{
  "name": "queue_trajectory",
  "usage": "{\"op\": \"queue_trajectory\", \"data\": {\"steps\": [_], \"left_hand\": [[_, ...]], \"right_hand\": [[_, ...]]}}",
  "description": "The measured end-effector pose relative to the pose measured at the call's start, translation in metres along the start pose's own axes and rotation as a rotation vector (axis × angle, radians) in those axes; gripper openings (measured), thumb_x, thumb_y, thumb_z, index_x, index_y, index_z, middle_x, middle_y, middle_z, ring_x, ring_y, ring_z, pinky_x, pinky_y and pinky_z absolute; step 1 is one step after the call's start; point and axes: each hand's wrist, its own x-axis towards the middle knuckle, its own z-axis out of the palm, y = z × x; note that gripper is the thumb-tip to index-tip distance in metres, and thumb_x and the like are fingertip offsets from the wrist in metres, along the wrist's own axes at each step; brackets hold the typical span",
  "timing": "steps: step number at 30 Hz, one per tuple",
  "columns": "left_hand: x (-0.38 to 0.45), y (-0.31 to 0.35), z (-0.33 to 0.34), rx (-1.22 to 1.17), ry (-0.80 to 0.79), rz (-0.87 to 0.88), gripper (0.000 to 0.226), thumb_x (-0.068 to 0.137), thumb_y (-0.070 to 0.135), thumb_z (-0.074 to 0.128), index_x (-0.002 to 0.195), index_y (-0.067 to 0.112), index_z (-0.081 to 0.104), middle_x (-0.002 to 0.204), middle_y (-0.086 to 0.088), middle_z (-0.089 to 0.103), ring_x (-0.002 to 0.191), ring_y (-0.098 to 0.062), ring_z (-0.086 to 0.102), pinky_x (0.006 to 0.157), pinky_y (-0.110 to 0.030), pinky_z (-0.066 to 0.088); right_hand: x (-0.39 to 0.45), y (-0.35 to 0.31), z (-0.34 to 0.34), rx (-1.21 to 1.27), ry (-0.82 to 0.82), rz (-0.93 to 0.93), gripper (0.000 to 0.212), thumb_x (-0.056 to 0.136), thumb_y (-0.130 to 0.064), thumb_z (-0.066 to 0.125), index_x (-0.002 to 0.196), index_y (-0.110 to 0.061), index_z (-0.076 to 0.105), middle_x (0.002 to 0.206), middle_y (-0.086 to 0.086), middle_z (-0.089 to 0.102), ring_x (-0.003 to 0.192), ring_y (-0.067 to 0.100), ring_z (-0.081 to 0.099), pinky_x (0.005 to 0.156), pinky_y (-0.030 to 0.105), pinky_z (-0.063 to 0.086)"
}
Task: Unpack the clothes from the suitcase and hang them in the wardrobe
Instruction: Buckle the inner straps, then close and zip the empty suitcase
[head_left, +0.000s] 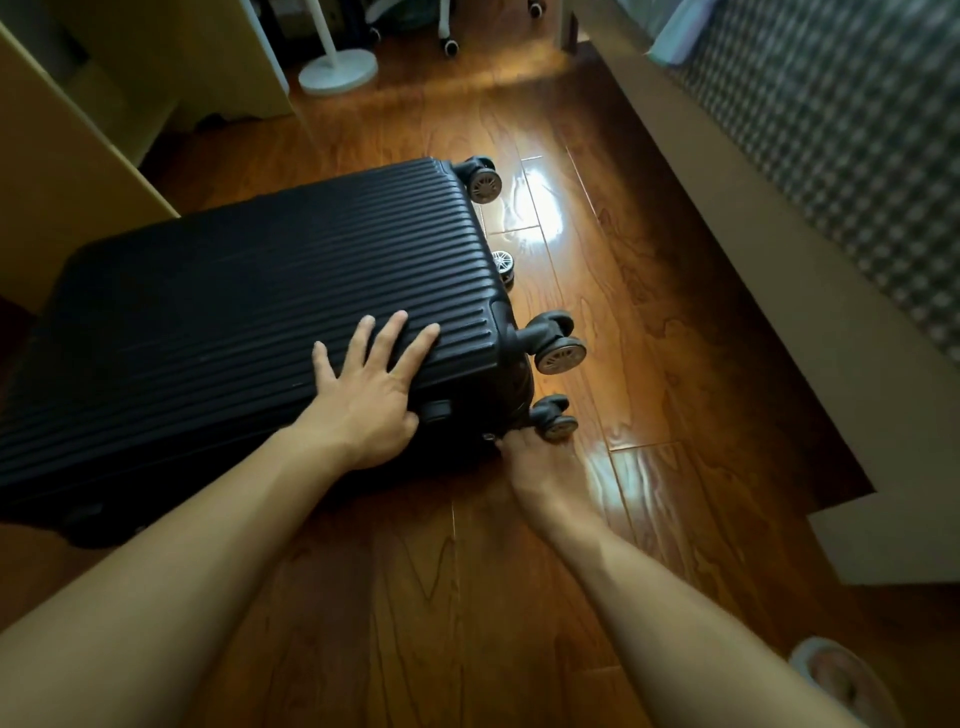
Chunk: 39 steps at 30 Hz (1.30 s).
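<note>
Evidently we were at the opening step: the suitcase lay shut on the floor, our left hand pressing flat with fingers spread, our right hand at its lower corner, grip unclear; unfastening it seemingly came next.

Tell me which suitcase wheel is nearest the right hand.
The bottom wheel, nearest the camera: the right hand sits just below it at the suitcase corner. The other three wheels lie farther up that end.
</note>
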Motion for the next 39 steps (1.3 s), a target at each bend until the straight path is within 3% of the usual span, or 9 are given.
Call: {"op": "queue_trajectory", "data": {"steps": [3, 7, 11, 14, 25, 28, 31, 34, 39], "left_hand": [[-0.005, 0.003, -0.002, 0.017, 0.017, 0.001, 0.101, 0.087, 0.03, 0.056, 0.152, 0.048, -0.02, 0.165, 0.009, -0.02, 0.153, -0.023, -0.02, 0.117, -0.072, 0.0], [0.013, 0.029, -0.025, 0.007, 0.147, 0.02, 0.08, 0.083, 0.057, 0.047, 0.154, 0.041, 0.014, 0.164, 0.0, 0.01, 0.151, -0.029, 0.008, 0.117, -0.072, 0.007], [0.051, 0.062, -0.045, 0.209, 0.059, 0.359, 0.101, 0.078, 0.074, 0.06, 0.155, 0.051, -0.002, 0.168, 0.006, -0.017, 0.154, -0.028, -0.018, 0.117, -0.072, 0.011], [0.069, 0.065, -0.045, 0.338, 0.041, 0.463, 0.104, 0.072, 0.08, 0.062, 0.155, 0.045, 0.011, 0.169, 0.01, -0.01, 0.155, -0.026, -0.015, 0.115, -0.072, 0.018], [0.062, 0.041, -0.069, 0.313, 0.124, 0.589, 0.089, 0.072, 0.07, 0.066, 0.147, 0.029, 0.039, 0.157, 0.013, 0.037, 0.154, -0.014, 0.015, 0.122, -0.059, 0.015], [0.049, 0.031, -0.072, 0.306, 0.1, 0.639, 0.087, 0.072, 0.074, 0.062, 0.144, 0.03, 0.04, 0.155, 0.011, 0.041, 0.153, -0.016, 0.018, 0.123, -0.056, 0.016], [0.023, 0.026, -0.064, 0.329, 0.09, 0.744, 0.078, 0.073, 0.072, 0.059, 0.138, 0.029, 0.048, 0.148, 0.01, 0.049, 0.149, -0.018, 0.028, 0.123, -0.047, 0.017], [-0.01, 0.026, -0.052, 0.289, 0.036, 0.834, 0.06, 0.077, 0.062, 0.055, 0.126, 0.027, 0.056, 0.139, 0.01, 0.055, 0.142, -0.019, 0.035, 0.123, -0.038, 0.017], [-0.051, 0.02, -0.044, 0.135, -0.098, 0.881, 0.044, 0.081, 0.049, 0.053, 0.115, 0.023, 0.059, 0.13, 0.007, 0.058, 0.137, -0.017, 0.039, 0.12, -0.031, 0.024]], "right_hand": [[0.012, 0.035, -0.013, -0.113, 0.06, -0.072, 0.022, 0.104, -0.037, 0.041, 0.108, -0.021, 0.056, 0.106, 0.003, 0.061, 0.09, 0.037, 0.064, 0.067, 0.047, 0.05], [0.015, 0.043, -0.008, 0.029, 0.142, 0.002, 0.017, 0.101, -0.036, 0.047, 0.101, -0.024, 0.059, 0.1, -0.002, 0.061, 0.089, 0.032, 0.063, 0.07, 0.044, 0.05], [-0.008, 0.035, 0.011, 0.244, 0.175, 0.028, 0.031, 0.101, -0.038, 0.042, 0.097, -0.016, 0.064, 0.095, 0.003, 0.063, 0.087, 0.032, 0.062, 0.072, 0.046, 0.048], [-0.017, 0.026, 0.019, 0.222, 0.252, -0.02, 0.041, 0.099, -0.043, 0.033, 0.095, -0.018, 0.064, 0.09, 0.003, 0.064, 0.079, 0.032, 0.064, 0.065, 0.049, 0.05], [-0.002, 0.037, -0.022, 0.121, 0.414, 0.009, 0.029, 0.098, -0.039, 0.045, 0.083, -0.016, 0.056, 0.081, 0.006, 0.056, 0.063, 0.039, 0.058, 0.049, 0.039, 0.033], [0.012, 0.051, -0.04, 0.023, 0.31, -0.012, 0.016, 0.09, -0.03, 0.066, 0.086, -0.021, 0.053, 0.083, 0.001, 0.051, 0.063, 0.035, 0.057, 0.05, 0.036, 0.031], [0.016, 0.06, -0.051, -0.055, 0.145, -0.191, 0.008, 0.095, -0.034, 0.06, 0.101, -0.03, 0.058, 0.096, -0.008, 0.057, 0.077, 0.022, 0.063, 0.055, 0.029, 0.031], [0.018, 0.061, -0.058, -0.193, -0.004, -0.48, 0.038, 0.093, -0.017, 0.058, 0.125, -0.038, 0.058, 0.118, -0.012, 0.062, 0.088, 0.013, 0.063, 0.062, 0.025, 0.039], [0.061, 0.051, -0.069, -0.283, -0.186, -0.669, 0.013, 0.098, -0.017, 0.056, 0.105, -0.026, 0.063, 0.088, -0.014, 0.046, 0.069, 0.013, 0.053, 0.06, 0.027, 0.039]]}}
